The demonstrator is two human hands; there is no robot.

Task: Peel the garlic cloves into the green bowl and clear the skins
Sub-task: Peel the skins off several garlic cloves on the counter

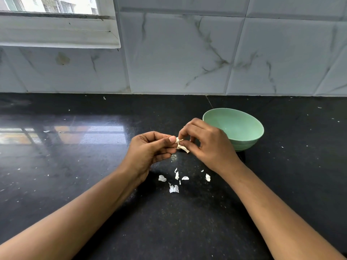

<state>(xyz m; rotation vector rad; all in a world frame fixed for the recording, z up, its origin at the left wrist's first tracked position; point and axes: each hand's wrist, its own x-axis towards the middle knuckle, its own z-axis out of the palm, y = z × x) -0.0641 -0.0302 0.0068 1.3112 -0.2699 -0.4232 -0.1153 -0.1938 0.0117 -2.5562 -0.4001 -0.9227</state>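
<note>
Garlic clove (177, 140) is pinched between curled fingertips of left hand (149, 150) and right hand (205, 145), mostly hidden, with a skin strip (183, 148) hanging below. Green bowl (244, 131) is set at 3 o'clock of the clove, its left rim covered by the right hand. Loose skins (173, 188) are scattered at 6 o'clock on the black counter (75, 166)

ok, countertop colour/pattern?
Glossy black countertop with fine pale speckles, reflecting the window at left. The head view, the only one, shows it clearly.
</note>
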